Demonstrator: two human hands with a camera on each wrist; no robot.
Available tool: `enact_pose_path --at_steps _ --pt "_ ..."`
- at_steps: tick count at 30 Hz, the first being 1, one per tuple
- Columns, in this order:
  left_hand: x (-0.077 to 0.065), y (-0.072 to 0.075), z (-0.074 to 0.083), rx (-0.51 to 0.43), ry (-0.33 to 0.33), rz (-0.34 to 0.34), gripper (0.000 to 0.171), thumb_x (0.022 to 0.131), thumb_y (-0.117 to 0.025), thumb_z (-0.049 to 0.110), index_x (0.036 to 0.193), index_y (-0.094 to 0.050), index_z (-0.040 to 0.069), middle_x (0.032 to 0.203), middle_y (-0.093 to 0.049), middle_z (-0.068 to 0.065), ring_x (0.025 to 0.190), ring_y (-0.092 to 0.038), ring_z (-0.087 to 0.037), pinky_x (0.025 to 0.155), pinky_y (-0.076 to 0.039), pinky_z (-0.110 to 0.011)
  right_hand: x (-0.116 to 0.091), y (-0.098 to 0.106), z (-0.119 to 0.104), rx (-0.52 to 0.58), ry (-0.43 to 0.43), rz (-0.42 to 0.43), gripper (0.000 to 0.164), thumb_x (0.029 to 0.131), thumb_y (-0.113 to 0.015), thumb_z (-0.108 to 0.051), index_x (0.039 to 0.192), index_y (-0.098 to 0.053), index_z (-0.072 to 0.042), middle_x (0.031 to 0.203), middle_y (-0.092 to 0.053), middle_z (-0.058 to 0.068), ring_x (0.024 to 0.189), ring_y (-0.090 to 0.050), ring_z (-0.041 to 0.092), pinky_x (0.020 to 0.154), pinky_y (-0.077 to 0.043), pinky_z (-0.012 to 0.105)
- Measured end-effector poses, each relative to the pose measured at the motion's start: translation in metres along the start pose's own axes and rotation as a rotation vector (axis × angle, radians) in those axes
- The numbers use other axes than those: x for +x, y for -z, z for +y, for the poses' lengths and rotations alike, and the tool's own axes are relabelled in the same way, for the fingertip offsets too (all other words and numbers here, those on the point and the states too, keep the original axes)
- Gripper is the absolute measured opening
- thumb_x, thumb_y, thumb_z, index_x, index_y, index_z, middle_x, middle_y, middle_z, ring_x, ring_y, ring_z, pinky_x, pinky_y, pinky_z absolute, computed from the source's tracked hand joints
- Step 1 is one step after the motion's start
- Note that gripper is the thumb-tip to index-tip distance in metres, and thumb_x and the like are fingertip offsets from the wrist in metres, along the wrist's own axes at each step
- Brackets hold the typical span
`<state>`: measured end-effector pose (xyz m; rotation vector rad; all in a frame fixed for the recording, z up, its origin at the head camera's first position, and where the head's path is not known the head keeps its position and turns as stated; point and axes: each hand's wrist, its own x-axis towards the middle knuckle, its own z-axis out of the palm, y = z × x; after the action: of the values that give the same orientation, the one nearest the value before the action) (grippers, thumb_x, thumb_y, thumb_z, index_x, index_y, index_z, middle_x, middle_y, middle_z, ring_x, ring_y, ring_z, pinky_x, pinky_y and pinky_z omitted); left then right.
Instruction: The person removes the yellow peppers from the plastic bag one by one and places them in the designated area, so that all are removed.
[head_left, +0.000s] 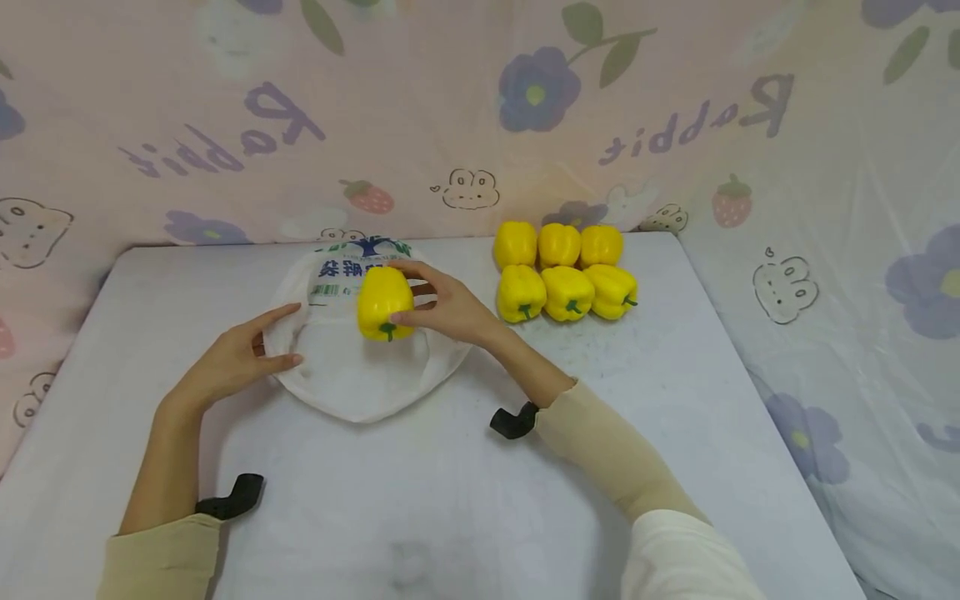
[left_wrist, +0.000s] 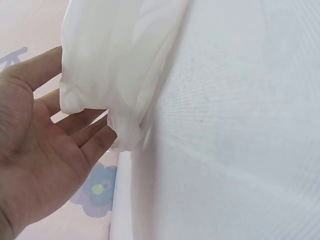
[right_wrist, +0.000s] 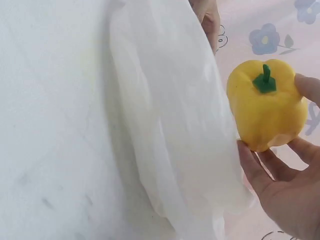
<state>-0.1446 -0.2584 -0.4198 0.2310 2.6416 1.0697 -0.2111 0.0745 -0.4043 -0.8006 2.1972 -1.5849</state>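
A white plastic bag [head_left: 360, 402] with blue and green print stands with its mouth spread wide on the white table. My left hand [head_left: 238, 354] holds the bag's left side, thumb and index tips reaching over the rim; in the left wrist view, the bag's crumpled edge [left_wrist: 125, 130] lies against its bent fingers. My right hand [head_left: 453, 308] grips a yellow bell pepper [head_left: 385, 302] over the bag's opening, its green stem facing me. The right wrist view shows this bell pepper [right_wrist: 267, 110] between thumb and fingers, beside the bag's wall [right_wrist: 175, 115].
Several more yellow bell peppers [head_left: 567, 292] stand in two rows at the table's back right. A patterned cloth [head_left: 420, 108] hangs behind the table [head_left: 450, 500]. A black curved piece sits at each wrist.
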Motion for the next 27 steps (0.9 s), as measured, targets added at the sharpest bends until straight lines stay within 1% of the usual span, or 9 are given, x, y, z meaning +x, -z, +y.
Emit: enact_pose_path --at_steps 3,7,11,14,16,18,23,27 --pt "0.001 0.001 0.000 -0.003 0.002 -0.003 0.085 0.089 -0.074 0.038 0.158 -0.028 0.020 0.140 -0.046 -0.028 0.114 -0.044 -0.037 0.097 -0.040 -0.057 -0.005 0.005 0.000 0.012 0.010 0.016 0.074 0.088 -0.077 -0.024 0.152 -0.039 -0.021 0.150 -0.045 -0.005 0.123 -0.052 0.018 0.096 -0.050 0.027" --pt "0.001 0.001 0.000 0.006 -0.007 0.006 0.084 0.089 -0.075 0.037 0.158 -0.029 0.020 0.130 -0.052 -0.024 0.109 -0.045 -0.033 0.091 -0.040 -0.047 -0.011 0.010 0.003 0.001 0.007 0.038 0.075 0.088 -0.077 -0.026 0.153 -0.038 -0.023 0.151 -0.043 -0.006 0.125 -0.051 0.018 0.097 -0.050 0.027" --pt "0.001 0.001 -0.002 0.022 -0.030 0.020 0.082 0.089 -0.074 0.037 0.157 -0.031 0.019 0.122 -0.057 -0.020 0.104 -0.047 -0.029 0.085 -0.040 -0.036 -0.021 0.016 0.005 0.005 -0.010 0.055 0.076 0.088 -0.077 -0.026 0.153 -0.038 -0.025 0.151 -0.043 -0.005 0.126 -0.050 0.018 0.097 -0.050 0.028" --pt "0.001 0.001 -0.003 0.043 -0.044 0.033 0.081 0.090 -0.074 0.037 0.157 -0.033 0.018 0.101 -0.057 -0.016 0.092 -0.048 -0.025 0.075 -0.039 -0.031 -0.029 0.022 0.007 0.015 -0.009 0.064 0.075 0.088 -0.077 -0.024 0.152 -0.039 -0.024 0.151 -0.043 -0.003 0.127 -0.050 0.019 0.098 -0.050 0.029" --pt "0.002 0.001 -0.004 0.056 -0.053 0.043 0.080 0.090 -0.074 0.036 0.156 -0.034 0.017 0.087 -0.052 -0.011 0.083 -0.046 -0.022 0.068 -0.037 -0.030 -0.034 0.027 0.009 0.018 -0.009 0.067 0.075 0.088 -0.077 -0.023 0.152 -0.039 -0.024 0.151 -0.043 -0.003 0.128 -0.049 0.021 0.098 -0.050 0.031" --pt "0.002 0.000 -0.004 0.062 -0.058 0.048 0.079 0.090 -0.074 0.035 0.156 -0.034 0.017 0.079 -0.044 -0.008 0.076 -0.043 -0.021 0.064 -0.035 -0.030 -0.040 0.033 0.012 0.023 -0.009 0.072 0.075 0.088 -0.077 -0.022 0.153 -0.039 -0.023 0.151 -0.042 -0.003 0.128 -0.049 0.022 0.099 -0.050 0.032" --pt "0.002 0.000 -0.003 0.060 -0.042 0.042 0.080 0.090 -0.074 0.036 0.156 -0.033 0.017 0.082 -0.046 -0.007 0.081 -0.044 -0.022 0.067 -0.036 -0.030 -0.056 0.047 0.020 0.035 -0.010 0.081 0.075 0.089 -0.076 -0.018 0.153 -0.038 -0.020 0.152 -0.041 -0.001 0.130 -0.047 0.024 0.101 -0.048 0.035" --pt "0.002 -0.001 -0.003 0.051 -0.028 0.040 0.080 0.090 -0.073 0.038 0.156 -0.033 0.018 0.084 -0.048 -0.009 0.084 -0.045 -0.024 0.069 -0.037 -0.032 -0.067 0.057 0.023 0.055 0.004 0.087 0.075 0.089 -0.074 -0.009 0.154 -0.037 -0.018 0.154 -0.038 0.003 0.131 -0.045 0.028 0.103 -0.047 0.039"
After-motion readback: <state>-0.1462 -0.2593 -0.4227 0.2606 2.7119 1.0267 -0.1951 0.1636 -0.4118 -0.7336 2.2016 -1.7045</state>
